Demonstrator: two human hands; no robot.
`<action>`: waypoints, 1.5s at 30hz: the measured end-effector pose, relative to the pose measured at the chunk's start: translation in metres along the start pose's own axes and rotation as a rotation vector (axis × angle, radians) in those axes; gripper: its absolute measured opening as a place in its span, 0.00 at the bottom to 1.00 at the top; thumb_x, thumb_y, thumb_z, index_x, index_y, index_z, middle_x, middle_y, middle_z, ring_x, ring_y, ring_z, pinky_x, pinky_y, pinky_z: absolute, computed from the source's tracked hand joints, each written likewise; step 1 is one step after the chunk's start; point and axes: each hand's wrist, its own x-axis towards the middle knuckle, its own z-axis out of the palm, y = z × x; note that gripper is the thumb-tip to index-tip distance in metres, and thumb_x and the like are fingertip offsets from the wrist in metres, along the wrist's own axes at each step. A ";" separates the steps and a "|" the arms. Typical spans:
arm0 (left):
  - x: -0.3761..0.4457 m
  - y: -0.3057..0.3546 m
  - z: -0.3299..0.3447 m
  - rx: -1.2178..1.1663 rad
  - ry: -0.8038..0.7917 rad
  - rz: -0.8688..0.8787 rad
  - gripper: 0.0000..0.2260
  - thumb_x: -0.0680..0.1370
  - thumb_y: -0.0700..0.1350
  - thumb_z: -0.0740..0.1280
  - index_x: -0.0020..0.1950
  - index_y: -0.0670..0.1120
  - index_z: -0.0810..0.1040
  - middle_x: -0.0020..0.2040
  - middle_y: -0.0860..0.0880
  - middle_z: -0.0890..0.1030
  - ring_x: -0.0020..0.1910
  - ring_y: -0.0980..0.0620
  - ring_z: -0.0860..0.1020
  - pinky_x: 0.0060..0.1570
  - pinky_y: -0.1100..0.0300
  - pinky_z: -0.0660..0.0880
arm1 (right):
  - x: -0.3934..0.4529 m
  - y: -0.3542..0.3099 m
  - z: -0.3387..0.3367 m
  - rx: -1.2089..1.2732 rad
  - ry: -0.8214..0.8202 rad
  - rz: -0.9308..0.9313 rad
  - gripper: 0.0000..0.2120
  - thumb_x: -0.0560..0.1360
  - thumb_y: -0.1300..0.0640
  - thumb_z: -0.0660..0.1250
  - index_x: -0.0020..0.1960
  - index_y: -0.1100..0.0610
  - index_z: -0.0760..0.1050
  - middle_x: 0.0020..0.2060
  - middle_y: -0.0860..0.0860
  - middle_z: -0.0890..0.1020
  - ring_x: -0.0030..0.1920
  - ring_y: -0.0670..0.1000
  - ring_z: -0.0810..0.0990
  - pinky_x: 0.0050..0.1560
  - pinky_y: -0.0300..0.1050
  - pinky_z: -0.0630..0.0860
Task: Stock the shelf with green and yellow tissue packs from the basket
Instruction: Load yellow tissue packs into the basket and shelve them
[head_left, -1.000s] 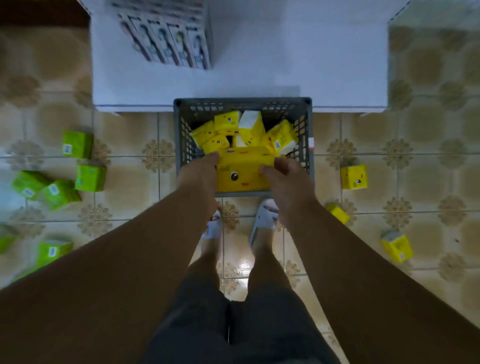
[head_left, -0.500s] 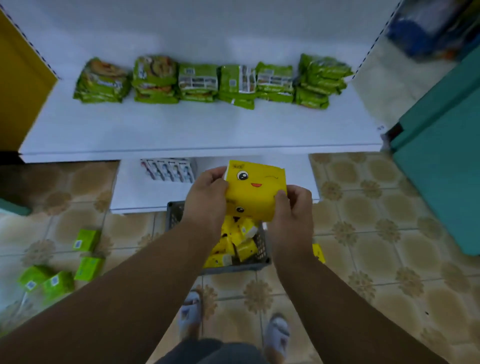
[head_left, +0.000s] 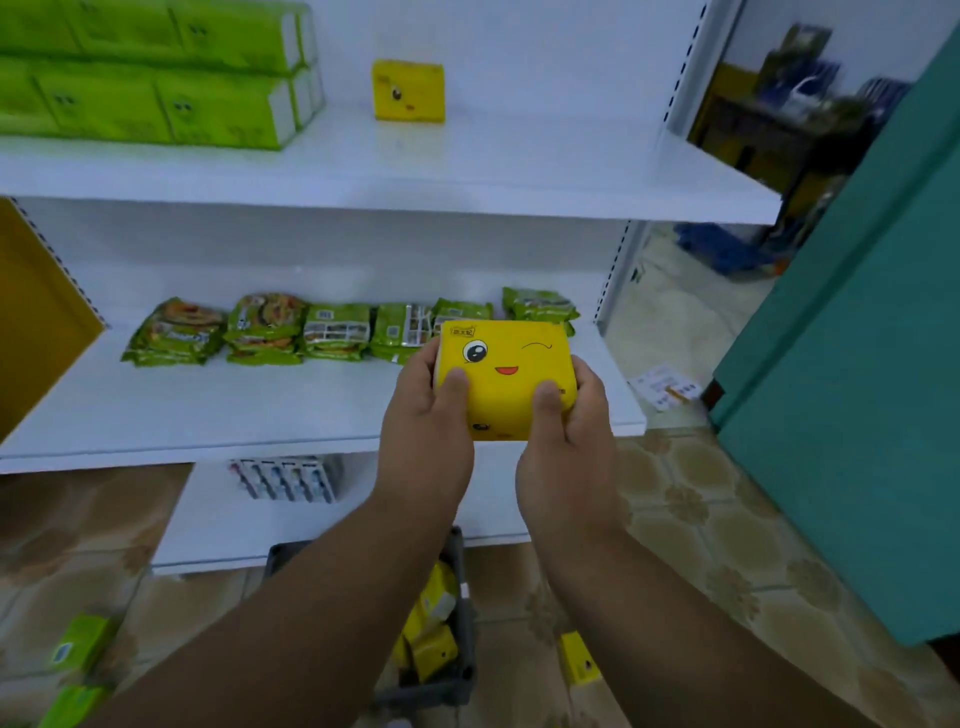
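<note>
Single head view, close above hands (head_left: 498, 441) — facing down at shelves (head_left: 363, 171)

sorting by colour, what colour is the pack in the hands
Yellow, with a winking cartoon face; the tissue pack shows best in the head view.

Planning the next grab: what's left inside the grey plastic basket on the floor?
Inside the grey plastic basket, a few yellow tissue packs show at its right side. The left forearm covers the rest, so the count is unknown.

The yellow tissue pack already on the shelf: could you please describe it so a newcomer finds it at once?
On the top shelf, right of the stacked green tissue packs, one yellow tissue pack stands alone against the back wall. It alone there is yellow.
</note>
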 end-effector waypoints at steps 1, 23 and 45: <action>0.007 0.006 -0.001 -0.007 0.007 0.026 0.14 0.82 0.46 0.60 0.66 0.58 0.72 0.51 0.65 0.75 0.43 0.75 0.75 0.33 0.78 0.70 | 0.007 -0.006 0.005 0.019 0.006 -0.022 0.19 0.83 0.48 0.56 0.73 0.47 0.63 0.51 0.36 0.74 0.48 0.35 0.76 0.43 0.31 0.69; 0.249 0.129 0.046 0.000 -0.048 0.119 0.08 0.83 0.49 0.57 0.59 0.59 0.73 0.48 0.62 0.77 0.42 0.70 0.75 0.38 0.71 0.70 | 0.239 -0.112 0.091 -0.024 0.061 -0.190 0.14 0.82 0.50 0.57 0.66 0.50 0.69 0.45 0.38 0.76 0.49 0.48 0.78 0.43 0.42 0.69; 0.499 0.106 0.087 1.446 -0.079 0.471 0.32 0.74 0.61 0.68 0.76 0.54 0.63 0.73 0.50 0.68 0.72 0.46 0.65 0.67 0.51 0.66 | 0.515 -0.074 0.167 -0.905 -0.453 -0.464 0.29 0.74 0.43 0.68 0.72 0.52 0.66 0.66 0.59 0.65 0.62 0.62 0.72 0.63 0.51 0.72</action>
